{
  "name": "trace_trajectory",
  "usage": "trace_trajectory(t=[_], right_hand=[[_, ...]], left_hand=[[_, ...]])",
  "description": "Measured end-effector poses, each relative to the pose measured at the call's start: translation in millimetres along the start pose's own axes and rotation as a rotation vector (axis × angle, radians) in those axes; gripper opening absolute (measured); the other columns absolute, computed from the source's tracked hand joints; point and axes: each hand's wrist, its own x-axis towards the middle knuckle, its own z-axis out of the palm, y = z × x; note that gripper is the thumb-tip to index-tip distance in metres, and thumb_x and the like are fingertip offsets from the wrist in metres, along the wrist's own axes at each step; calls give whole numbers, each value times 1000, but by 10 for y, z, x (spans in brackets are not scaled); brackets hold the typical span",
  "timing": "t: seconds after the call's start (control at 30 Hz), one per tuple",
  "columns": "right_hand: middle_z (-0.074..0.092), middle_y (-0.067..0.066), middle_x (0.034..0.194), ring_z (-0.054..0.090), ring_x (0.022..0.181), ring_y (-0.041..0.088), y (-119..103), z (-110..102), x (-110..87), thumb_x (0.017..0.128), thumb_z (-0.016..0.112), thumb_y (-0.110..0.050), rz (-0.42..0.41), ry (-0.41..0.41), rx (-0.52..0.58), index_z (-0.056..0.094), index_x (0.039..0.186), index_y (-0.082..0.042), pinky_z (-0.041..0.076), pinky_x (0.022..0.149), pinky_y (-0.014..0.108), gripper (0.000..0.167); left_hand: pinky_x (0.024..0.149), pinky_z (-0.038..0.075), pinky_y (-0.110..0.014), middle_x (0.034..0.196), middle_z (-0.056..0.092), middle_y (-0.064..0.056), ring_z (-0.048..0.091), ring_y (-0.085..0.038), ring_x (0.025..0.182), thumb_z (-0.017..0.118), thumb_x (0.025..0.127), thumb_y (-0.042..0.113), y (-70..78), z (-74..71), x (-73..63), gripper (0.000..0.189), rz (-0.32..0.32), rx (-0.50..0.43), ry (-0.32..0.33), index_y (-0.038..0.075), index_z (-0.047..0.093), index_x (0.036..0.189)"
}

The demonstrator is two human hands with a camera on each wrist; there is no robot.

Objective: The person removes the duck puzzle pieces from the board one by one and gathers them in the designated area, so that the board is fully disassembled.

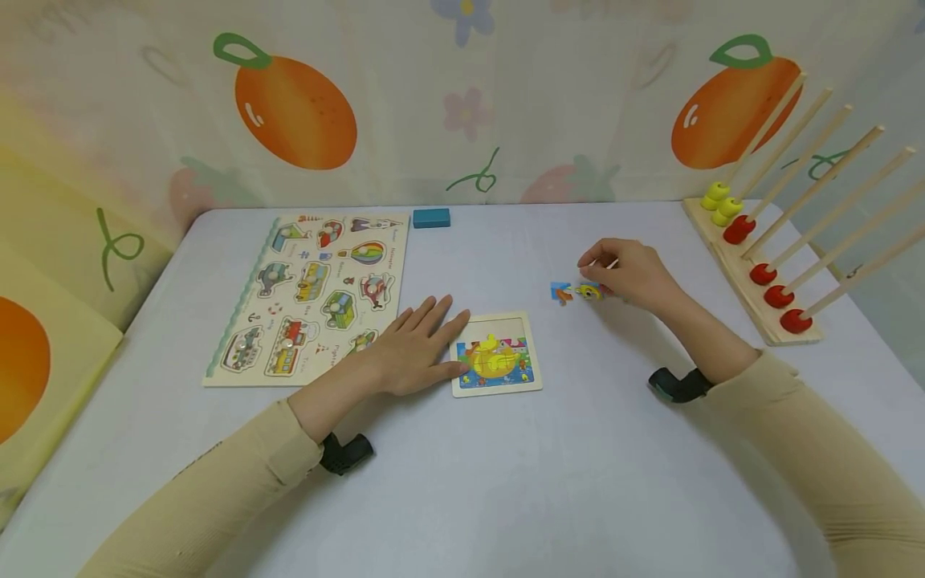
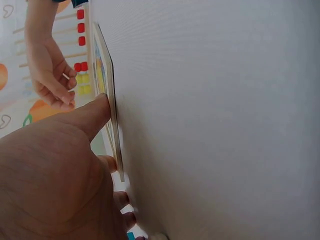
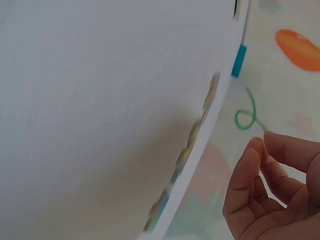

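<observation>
A small jigsaw tray (image 1: 499, 392) lies near the middle of the table, with a yellow duck picture (image 1: 495, 361) in it and a bare strip along its far side. My left hand (image 1: 405, 353) is spread flat with straight fingers, its thumb (image 2: 95, 112) resting on the tray's left edge. Over a short row of loose puzzle pieces (image 1: 561, 292) hovers my right hand (image 1: 629, 269). Its fingers (image 3: 245, 172) are loosely curled, thumb and index tips close together, and nothing shows between them. The pieces (image 3: 187, 150) lie flat below, apart from the fingers in the right wrist view.
A large picture board with vehicle pieces (image 1: 332, 265) lies left, partly under my left forearm. A blue block (image 1: 431, 218) sits at the table's back edge. On the right stands a wooden rack (image 1: 759, 305) with tall pegs and red and yellow beads. A printed curtain hangs behind.
</observation>
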Motion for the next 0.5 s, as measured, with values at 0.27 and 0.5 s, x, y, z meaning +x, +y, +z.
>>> trace_trajectory(t=[0.27, 0.5], right_hand=[[67, 14, 92, 62, 73, 20, -282, 222, -94, 96, 61, -22, -97, -79, 37, 68, 110, -8, 52, 67, 23, 20], [61, 6, 89, 62, 72, 20, -495, 408, -174, 97, 62, -24, -135, -140, 46, 68, 108, -11, 50, 66, 26, 18]], left_hand=[[127, 5, -56, 169, -4, -11, -4, -34, 157, 42, 100, 57, -6, 5, 3, 78, -1, 0, 1, 22, 9, 161], [127, 5, -57, 169, -3, -12, -4, -35, 157, 41, 100, 58, -15, 19, 11, 78, -6, 1, -1, 22, 8, 161]])
